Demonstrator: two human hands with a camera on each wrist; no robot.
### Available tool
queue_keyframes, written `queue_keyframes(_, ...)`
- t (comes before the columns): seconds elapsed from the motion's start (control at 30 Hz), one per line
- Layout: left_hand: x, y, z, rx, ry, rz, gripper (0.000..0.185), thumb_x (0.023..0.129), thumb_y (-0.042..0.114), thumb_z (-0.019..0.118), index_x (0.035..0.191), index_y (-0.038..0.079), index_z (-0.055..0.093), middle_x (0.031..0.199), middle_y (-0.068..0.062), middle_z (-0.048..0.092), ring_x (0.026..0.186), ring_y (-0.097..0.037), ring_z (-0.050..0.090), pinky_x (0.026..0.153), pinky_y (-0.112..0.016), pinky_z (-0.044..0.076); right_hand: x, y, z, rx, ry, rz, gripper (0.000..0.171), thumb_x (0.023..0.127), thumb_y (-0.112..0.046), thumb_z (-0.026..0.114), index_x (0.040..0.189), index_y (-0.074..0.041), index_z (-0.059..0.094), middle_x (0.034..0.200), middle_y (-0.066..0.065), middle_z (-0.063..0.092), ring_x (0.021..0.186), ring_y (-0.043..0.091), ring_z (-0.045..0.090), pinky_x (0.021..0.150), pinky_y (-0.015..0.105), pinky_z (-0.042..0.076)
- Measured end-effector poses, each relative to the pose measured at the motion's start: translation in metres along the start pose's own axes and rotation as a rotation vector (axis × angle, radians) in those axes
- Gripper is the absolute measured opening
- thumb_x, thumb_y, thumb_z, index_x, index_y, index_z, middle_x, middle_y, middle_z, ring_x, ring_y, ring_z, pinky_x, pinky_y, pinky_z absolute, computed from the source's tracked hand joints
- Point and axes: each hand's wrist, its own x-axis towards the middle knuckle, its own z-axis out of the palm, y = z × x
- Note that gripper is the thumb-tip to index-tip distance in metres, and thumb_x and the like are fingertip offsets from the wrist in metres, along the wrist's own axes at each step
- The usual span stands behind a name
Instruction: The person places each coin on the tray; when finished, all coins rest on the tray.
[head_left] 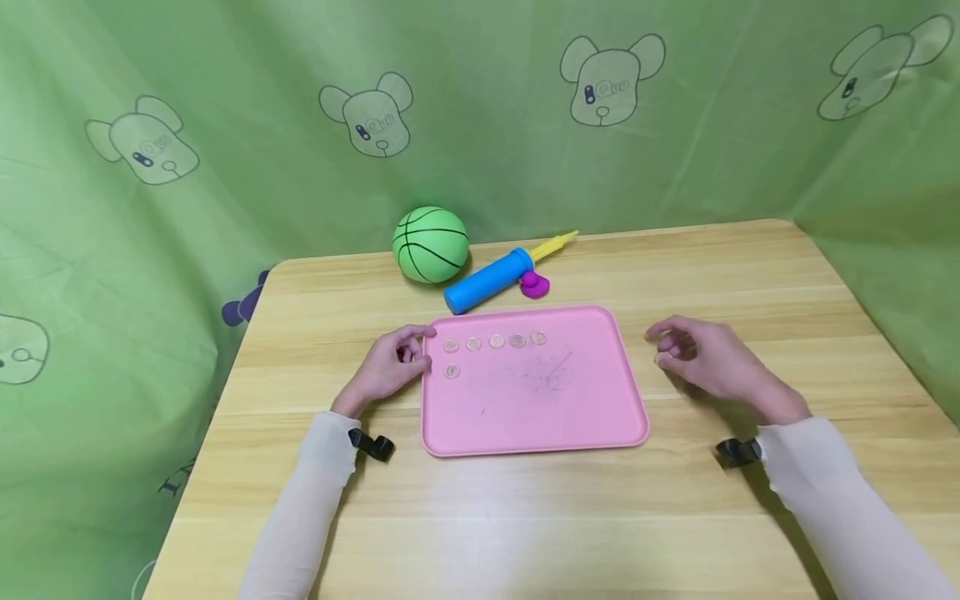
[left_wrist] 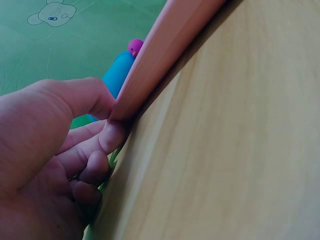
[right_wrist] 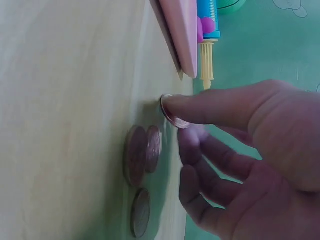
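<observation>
A pink tray [head_left: 525, 417] lies on the table. On it are a row of several coins [head_left: 497, 341] near its far edge and one coin [head_left: 452, 371] below the row's left end. My left hand [head_left: 386, 362] pinches the tray's far left corner between thumb and fingers, the tray's side wall [left_wrist: 155, 55] showing in the left wrist view. Right of the tray, my right hand [head_left: 708, 358] is over the table. Thumb and fingertips pinch a coin [right_wrist: 175, 117] there. Three more coins, one of them the large front coin [right_wrist: 135, 156], lie on the table beside that hand.
Behind the tray lie a blue hand pump [head_left: 489, 279] with a yellow nozzle and a small purple toy duck [head_left: 534, 285]. A green ball [head_left: 431, 245] with black lines sits at the table's far edge. A green curtain [head_left: 480, 158] hangs behind the wooden table [head_left: 525, 517].
</observation>
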Motion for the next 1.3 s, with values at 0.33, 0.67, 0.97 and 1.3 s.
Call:
queue_keyframes(0.33,0.001,0.001,-0.001,0.01,0.002,0.005,0.047,0.095,0.002,0.074,0.141,0.003,0.068,0.09,-0.007,0.066,0.078,-0.016,0.053,0.07,-0.022,0.043,0.008,-0.008,-0.001,0.108,0.071,0.029,0.036,0.095,-0.011,0.084,0.128,-0.003,0.074,0.107,0.013,0.08,0.093,0.02,0.075,0.074,0.019,0.059)
queue_keyframes(0.67,0.001,0.002,0.0,0.006,-0.001,0.004,0.046,0.095,0.003,0.073,0.142,0.004,0.068,0.091,-0.006,0.066,0.078,-0.016,0.053,0.07,-0.022,0.043,0.021,-0.033,0.013,0.227,0.04,0.055,0.037,0.095,-0.018,0.086,0.128,-0.006,0.075,0.11,0.011,0.08,0.094,0.016,0.073,0.079,0.019,0.058)
queue_keyframes(0.97,-0.001,0.001,-0.002,0.001,0.014,-0.003,0.046,0.095,0.003,0.074,0.141,0.004,0.069,0.09,-0.007,0.066,0.078,-0.017,0.053,0.07,-0.023,0.042,0.047,-0.073,0.046,0.304,-0.014,0.022,0.031,0.094,-0.01,0.085,0.123,-0.005,0.075,0.107,0.012,0.079,0.095,0.025,0.074,0.08,0.023,0.061)
queue_keyframes(1.3,-0.001,0.0,-0.001,-0.004,0.011,-0.004,0.046,0.095,0.003,0.073,0.141,0.004,0.069,0.091,-0.007,0.066,0.078,-0.017,0.052,0.07,-0.023,0.042,0.07,-0.107,0.074,0.394,-0.041,-0.049,0.026,0.095,-0.003,0.08,0.121,-0.003,0.076,0.104,0.011,0.081,0.091,0.024,0.076,0.079,0.024,0.062)
